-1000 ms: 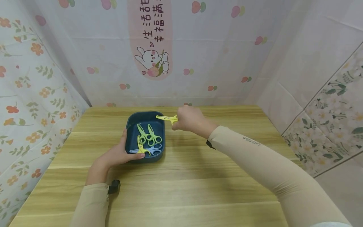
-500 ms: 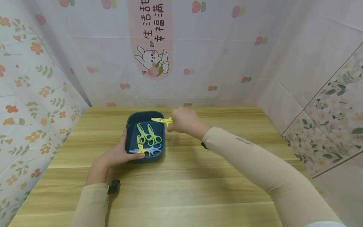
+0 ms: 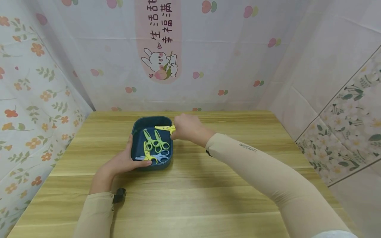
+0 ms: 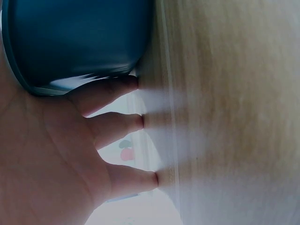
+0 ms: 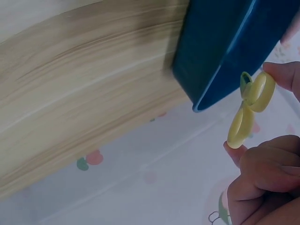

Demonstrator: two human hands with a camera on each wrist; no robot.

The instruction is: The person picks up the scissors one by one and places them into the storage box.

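A dark blue tub (image 3: 151,121) sits on the table, with my left hand (image 3: 120,162) spread around its near left corner. Straight fingers (image 4: 117,124) show in the left wrist view, one against the tub's side, while the thumb lies along the front rim. My right hand (image 3: 190,128) pinches yellow scissors (image 3: 164,128) by the handle loops, blades pointing left over the tub's far right part. In the right wrist view the scissor loops (image 5: 258,91) sit between thumb and a finger. Inside lie two green scissors (image 3: 162,144), another yellow pair (image 3: 147,153) and blue scissors (image 3: 163,156).
The wooden table (image 3: 190,198) extends in front and to the right of the tub. A patterned curtain (image 3: 226,59) hangs behind its far edge, and flowered cloth (image 3: 32,99) borders the left side.
My right hand has moved left and slightly down, bringing the yellow scissors from the tub's right rim further over its inside. The left hand and tub stay put.
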